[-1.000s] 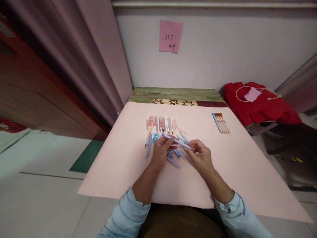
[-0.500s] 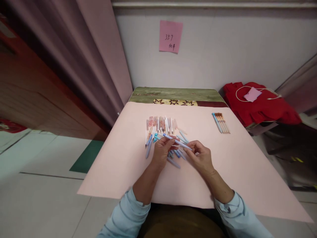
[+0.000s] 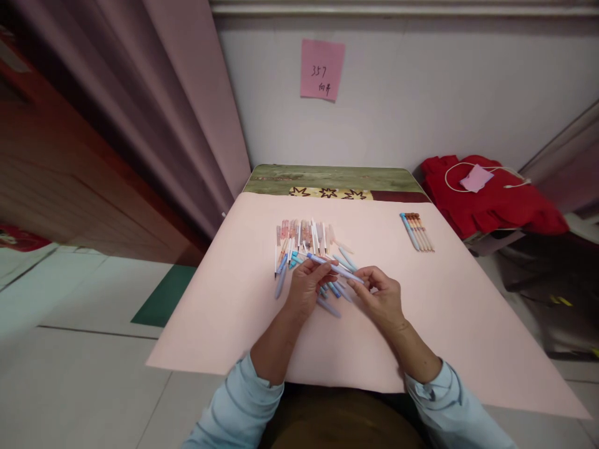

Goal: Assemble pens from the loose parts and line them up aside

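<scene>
Between my hands, above the pile, is a pale blue-violet pen (image 3: 344,272) with a darker blue part at its left end. My left hand (image 3: 307,284) pinches it near the middle, while the fingertips of my right hand (image 3: 380,290) close on its right end. Beneath and beyond them lie loose blue pen parts (image 3: 329,307), partly hidden by my left hand. Just behind, several thin white refills (image 3: 315,234) with dark tips lie among pink and clear pen barrels (image 3: 285,229).
A row of assembled pens (image 3: 418,233), one blue and several brown-topped, lies at the right on the pink sheet (image 3: 224,312). Past the table's back right corner is a red cloth (image 3: 496,202) with a white cord. A curtain (image 3: 187,75) hangs at left.
Almost nothing differs. My right hand has shifted very slightly to the right at the pen's end; the left hand keeps its hold.
</scene>
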The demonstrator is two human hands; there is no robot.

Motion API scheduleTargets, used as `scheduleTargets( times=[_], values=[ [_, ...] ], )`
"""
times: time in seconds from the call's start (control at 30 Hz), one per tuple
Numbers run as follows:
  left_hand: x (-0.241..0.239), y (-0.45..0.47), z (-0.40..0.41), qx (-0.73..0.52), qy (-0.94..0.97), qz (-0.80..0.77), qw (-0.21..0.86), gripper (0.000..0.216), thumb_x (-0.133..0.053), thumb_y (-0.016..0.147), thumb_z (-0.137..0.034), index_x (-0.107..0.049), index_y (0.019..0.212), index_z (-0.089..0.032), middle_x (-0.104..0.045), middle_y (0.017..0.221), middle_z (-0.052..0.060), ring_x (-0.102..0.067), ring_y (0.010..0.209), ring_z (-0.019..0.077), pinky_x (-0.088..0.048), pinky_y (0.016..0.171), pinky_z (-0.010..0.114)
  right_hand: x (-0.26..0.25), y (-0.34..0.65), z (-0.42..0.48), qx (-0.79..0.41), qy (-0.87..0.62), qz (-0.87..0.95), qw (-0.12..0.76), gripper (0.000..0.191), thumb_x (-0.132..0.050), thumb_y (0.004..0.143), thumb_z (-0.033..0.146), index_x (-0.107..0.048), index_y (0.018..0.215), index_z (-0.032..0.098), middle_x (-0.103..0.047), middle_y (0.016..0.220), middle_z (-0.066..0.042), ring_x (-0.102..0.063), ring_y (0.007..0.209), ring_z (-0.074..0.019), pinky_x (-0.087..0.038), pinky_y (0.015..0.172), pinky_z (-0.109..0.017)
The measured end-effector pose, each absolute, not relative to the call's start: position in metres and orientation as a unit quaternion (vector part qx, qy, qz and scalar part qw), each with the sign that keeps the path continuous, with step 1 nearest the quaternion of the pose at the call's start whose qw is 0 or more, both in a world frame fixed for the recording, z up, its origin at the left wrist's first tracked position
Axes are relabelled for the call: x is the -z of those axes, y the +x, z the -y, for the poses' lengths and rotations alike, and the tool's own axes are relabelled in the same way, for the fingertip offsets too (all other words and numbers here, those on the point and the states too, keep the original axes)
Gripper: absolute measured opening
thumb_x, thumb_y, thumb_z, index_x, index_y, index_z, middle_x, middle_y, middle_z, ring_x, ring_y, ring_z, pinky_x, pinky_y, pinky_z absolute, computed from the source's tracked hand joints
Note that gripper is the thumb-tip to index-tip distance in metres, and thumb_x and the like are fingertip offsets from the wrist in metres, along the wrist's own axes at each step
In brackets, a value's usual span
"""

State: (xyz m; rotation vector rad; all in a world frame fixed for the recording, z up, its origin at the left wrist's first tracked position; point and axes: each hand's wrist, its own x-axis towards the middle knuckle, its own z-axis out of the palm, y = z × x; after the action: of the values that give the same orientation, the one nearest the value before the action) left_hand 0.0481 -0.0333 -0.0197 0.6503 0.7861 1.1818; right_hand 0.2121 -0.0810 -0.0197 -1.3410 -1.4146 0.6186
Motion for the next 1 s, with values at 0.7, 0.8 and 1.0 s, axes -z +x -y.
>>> scheduleTargets(
  times=[0.7, 0.8, 1.0],
  values=[
    [0.0178, 0.0454, 0.0343, -0.522, 0.358, -0.385, 0.672, 0.027, -0.079, 0.069, -0.036, -0.073, 0.083, -0.014, -0.075, 0.09, 0.009, -0.067, 0.066, 0.0129, -0.055, 0.062, 0.023, 0.0263, 0.213, 0.0788, -0.333, -0.545, 0.613, 0.465, 0.024, -0.06, 0.088, 0.043, -0.062, 0.082, 0.019, -0.055, 0.056, 0.003, -0.047, 0.048, -0.0098, -0.038, 0.047, -0.021],
    [0.0186, 0.0446, 0.0342, -0.519, 0.366, -0.385, 0.67, 0.025, -0.078, 0.07, -0.035, -0.073, 0.083, -0.014, -0.075, 0.088, 0.008, -0.067, 0.066, 0.0128, -0.054, 0.062, 0.023, 0.0279, 0.2148, 0.079, -0.338, -0.542, 0.626, 0.447, 0.024, -0.056, 0.091, 0.042, -0.061, 0.081, 0.02, -0.058, 0.057, 0.003, -0.05, 0.048, -0.01, -0.04, 0.049, -0.021],
    [0.0186, 0.045, 0.0334, -0.526, 0.359, -0.397, 0.661, 0.024, -0.078, 0.07, -0.034, -0.074, 0.081, -0.014, -0.073, 0.08, 0.006, -0.065, 0.063, 0.0116, -0.053, 0.06, 0.022, 0.0267, 0.213, 0.0794, -0.329, -0.526, 0.642, 0.449, 0.021, -0.06, 0.088, 0.04, -0.063, 0.085, 0.02, -0.056, 0.058, 0.004, -0.046, 0.05, -0.0099, -0.038, 0.049, -0.022]
  ],
)
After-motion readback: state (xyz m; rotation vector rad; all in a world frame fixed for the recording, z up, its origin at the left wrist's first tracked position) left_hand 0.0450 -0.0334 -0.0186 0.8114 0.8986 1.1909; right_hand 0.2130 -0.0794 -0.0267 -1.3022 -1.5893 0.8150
